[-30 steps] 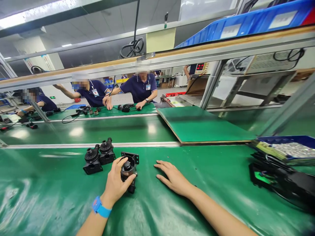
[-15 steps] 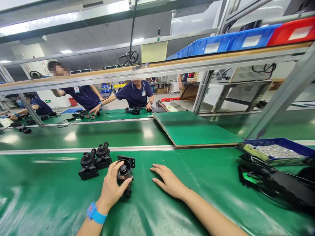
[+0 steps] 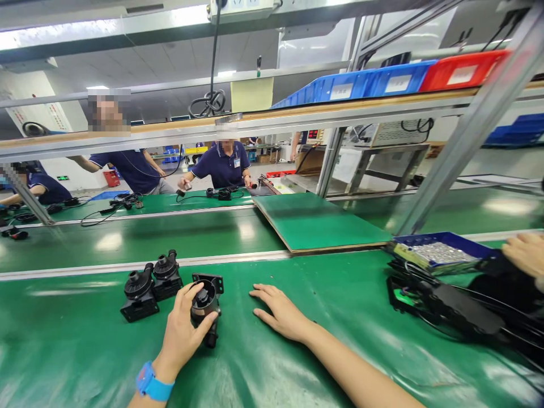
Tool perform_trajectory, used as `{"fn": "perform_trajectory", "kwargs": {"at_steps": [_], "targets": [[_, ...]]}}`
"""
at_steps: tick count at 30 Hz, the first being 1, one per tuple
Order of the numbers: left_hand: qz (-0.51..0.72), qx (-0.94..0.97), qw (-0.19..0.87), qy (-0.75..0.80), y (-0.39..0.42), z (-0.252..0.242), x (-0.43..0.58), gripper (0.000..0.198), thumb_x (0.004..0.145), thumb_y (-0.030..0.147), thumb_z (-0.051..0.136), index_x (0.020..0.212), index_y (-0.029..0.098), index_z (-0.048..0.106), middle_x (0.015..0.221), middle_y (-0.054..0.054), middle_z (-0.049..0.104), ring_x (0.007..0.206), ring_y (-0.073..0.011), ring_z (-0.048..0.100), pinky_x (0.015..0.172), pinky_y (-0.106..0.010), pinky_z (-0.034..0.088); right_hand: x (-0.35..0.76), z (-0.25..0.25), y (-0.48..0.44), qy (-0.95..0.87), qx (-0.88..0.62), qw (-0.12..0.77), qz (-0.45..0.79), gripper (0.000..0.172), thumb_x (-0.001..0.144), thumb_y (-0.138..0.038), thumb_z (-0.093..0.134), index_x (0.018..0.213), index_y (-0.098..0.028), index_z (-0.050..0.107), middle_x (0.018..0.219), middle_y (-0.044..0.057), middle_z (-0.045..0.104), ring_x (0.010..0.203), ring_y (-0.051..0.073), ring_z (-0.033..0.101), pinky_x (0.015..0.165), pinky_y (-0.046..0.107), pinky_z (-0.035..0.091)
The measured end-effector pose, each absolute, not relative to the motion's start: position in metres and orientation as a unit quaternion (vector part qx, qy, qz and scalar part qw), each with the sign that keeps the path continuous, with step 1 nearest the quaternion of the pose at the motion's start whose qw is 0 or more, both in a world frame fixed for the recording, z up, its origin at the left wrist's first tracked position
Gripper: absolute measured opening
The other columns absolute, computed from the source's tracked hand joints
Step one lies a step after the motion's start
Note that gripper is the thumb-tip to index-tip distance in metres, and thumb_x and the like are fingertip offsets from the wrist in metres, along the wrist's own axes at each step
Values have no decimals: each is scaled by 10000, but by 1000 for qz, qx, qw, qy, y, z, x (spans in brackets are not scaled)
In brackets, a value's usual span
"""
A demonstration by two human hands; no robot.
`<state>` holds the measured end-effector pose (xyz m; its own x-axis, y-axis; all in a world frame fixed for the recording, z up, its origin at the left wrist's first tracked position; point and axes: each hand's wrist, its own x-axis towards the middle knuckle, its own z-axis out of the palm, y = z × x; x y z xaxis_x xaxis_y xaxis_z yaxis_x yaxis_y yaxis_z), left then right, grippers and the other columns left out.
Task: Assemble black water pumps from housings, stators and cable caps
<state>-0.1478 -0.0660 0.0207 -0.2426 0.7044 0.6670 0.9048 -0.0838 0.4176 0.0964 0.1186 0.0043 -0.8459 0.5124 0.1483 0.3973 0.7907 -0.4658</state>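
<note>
A black pump housing [image 3: 205, 307] with an open round top and a flanged bracket stands on the green mat [image 3: 238, 374]. My left hand [image 3: 181, 326] grips its side, fingers and thumb around the round body; a blue band circles that wrist. To the right of the housing, my right hand [image 3: 278, 311] rests on the mat, fingers stretched out, holding nothing. Two similar black pumps, a nearer one [image 3: 139, 294] and a farther one [image 3: 166, 276], stand close together left of my left hand.
At right, a blue tray [image 3: 476, 247] of small silvery parts sits behind a heap of black cabled parts [image 3: 459, 306], with another person's hand [image 3: 527, 255] beside it. A green board [image 3: 318, 221] lies ahead. Blue bins [image 3: 340, 88] line the overhead shelf. Co-workers stand across the line.
The view has swung slightly right, so things sit farther left. Another person's hand has come into sight at the right edge. My hands keep their poses, the left still on the pump housing.
</note>
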Motion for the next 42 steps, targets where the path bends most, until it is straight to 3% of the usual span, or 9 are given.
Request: {"fn": "perform_trajectory", "kwargs": {"at_steps": [42], "targets": [[-420, -601, 136, -666, -64, 20, -150, 517, 929, 484, 620, 1378, 262, 491, 1329, -123, 572, 1256, -309, 600, 967, -469, 577, 97, 6, 115, -932, -252, 144, 217, 476, 971, -377, 587, 1406, -185, 573, 1526, 149, 485, 1417, 296, 428, 1198, 502, 323]]}}
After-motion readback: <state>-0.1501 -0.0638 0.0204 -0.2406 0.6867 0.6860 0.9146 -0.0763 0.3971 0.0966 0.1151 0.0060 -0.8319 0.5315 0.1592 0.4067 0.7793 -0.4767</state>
